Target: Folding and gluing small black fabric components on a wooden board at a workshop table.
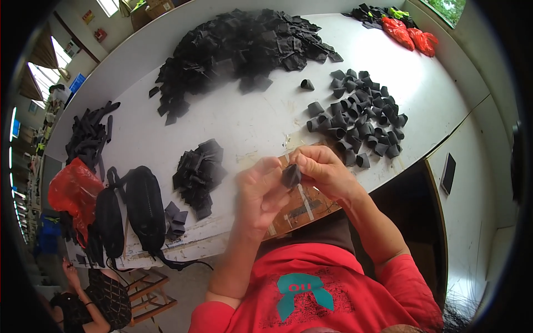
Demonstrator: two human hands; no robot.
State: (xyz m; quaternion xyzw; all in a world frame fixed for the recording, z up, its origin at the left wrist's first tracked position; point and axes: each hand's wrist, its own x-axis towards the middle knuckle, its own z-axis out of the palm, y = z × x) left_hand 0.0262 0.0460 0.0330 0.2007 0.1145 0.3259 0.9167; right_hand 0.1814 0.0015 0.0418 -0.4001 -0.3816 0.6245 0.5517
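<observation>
A small dark grey fabric piece (291,175), folded into a cone shape, is between my hands above the table's front edge. My right hand (325,171) pinches it at the upper right with thumb and fingers. From the other side, my left hand (260,191) holds its lower left with curled fingers; this hand is slightly blurred. Just right of the hands spreads a pile of similar dark cone-shaped pieces (363,114), with a single cone (307,85) apart from it. To the left of my left hand lies a smaller heap of flat dark fabric pieces (201,176).
A large heap of flat black pieces (239,50) covers the far table. At left are dark strips (89,130), a red plastic bag (75,188) and a black strapped bag (144,208). A brown board (305,213) lies beneath my hands. A phone-like slab (448,173) rests right. Another person (83,299) sits lower left.
</observation>
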